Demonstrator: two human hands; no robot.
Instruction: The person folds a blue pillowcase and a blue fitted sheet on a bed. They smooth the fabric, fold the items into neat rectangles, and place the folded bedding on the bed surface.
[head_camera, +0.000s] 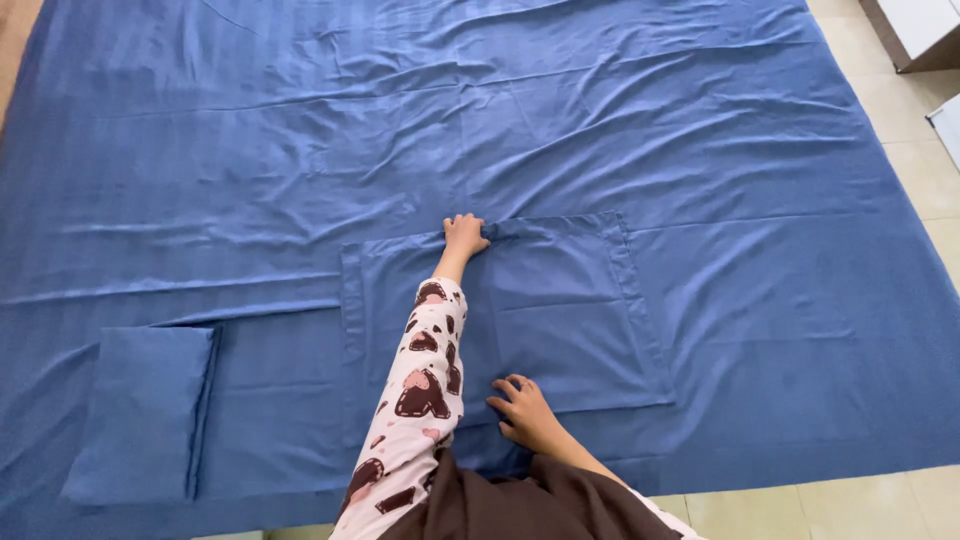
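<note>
A large blue wrinkled fabric sheet (600, 130) is seen spread flat over the pale tiled floor (900, 130), covering most of the view. On top of it, near the middle, a flat rectangular blue fabric pillowcase with a flanged border (570, 310) is laid out. Its far edge is gripped by the left hand (465, 236), which is reached forward on an arm in a pale pink sleeve printed with dark brown heart shapes (420, 400); the fingers (477, 238) are curled narrow around a bunched fold of the cloth at that edge. The right hand (525, 410) is pressed down near the pillowcase's near edge, its fingers spread wide and flat on the fabric, with nothing held. A ring is worn on one finger of that hand. Well apart to the left, a second blue fabric piece, folded into a neat thick rectangle (140, 410), is rested on the sheet. At the upper right corner, part of a white and brown piece of furniture (920, 30) is visible on the floor beside the sheet.
</note>
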